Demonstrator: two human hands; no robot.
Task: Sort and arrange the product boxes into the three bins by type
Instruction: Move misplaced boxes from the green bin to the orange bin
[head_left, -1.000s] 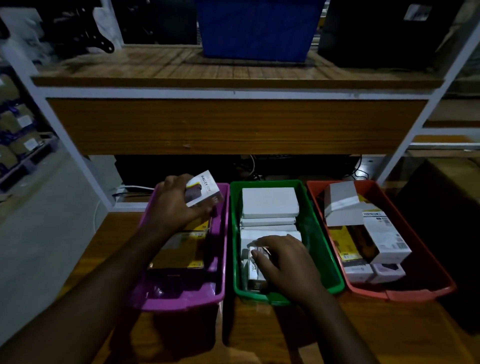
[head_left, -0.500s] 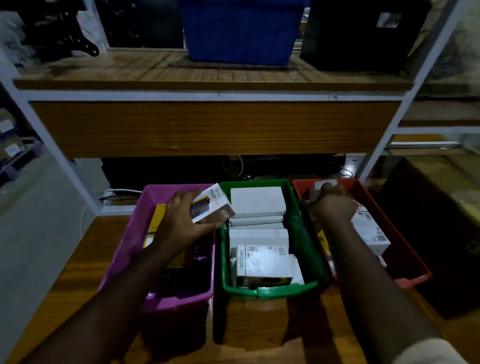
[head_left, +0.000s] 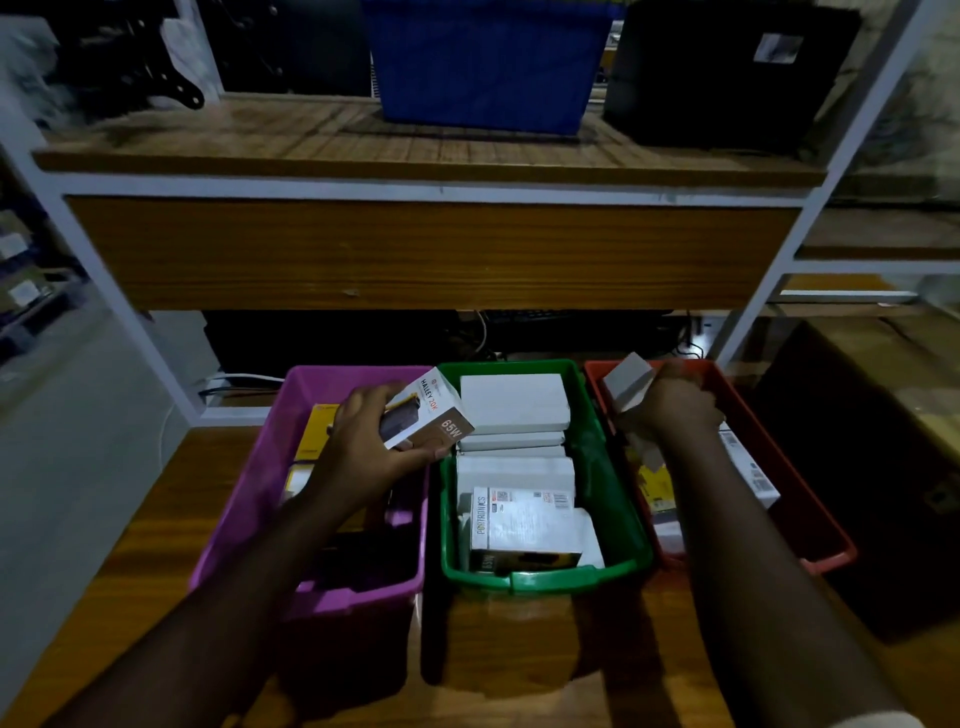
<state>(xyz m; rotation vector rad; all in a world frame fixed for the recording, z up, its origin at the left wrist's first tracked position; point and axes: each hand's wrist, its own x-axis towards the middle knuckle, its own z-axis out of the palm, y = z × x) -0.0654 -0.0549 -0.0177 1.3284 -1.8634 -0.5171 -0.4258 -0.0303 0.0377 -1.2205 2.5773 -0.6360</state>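
Three bins stand side by side on the wooden table: a purple bin (head_left: 244, 499), a green bin (head_left: 618, 499) and a red bin (head_left: 810, 514). My left hand (head_left: 363, 441) holds a white power bank box (head_left: 431, 413) marked "65W" over the seam between the purple and green bins. My right hand (head_left: 675, 405) grips a plain white box (head_left: 626, 384) lifted above the far end of the red bin. The green bin holds stacked white boxes (head_left: 514, 402) and a Portronics box (head_left: 524, 525) at its near end. Yellow boxes (head_left: 317, 431) lie in the purple bin.
A wooden shelf (head_left: 415, 249) overhangs the bins' far ends, carrying a blue crate (head_left: 483, 62) and a black case (head_left: 727, 73). White shelf posts (head_left: 748, 312) stand at both sides. A dark carton (head_left: 883, 467) sits right of the red bin. Cables run behind the bins.
My right hand left the green bin, crossed to the red bin and raised a white box from it. My left hand carried its box rightward toward the green bin.
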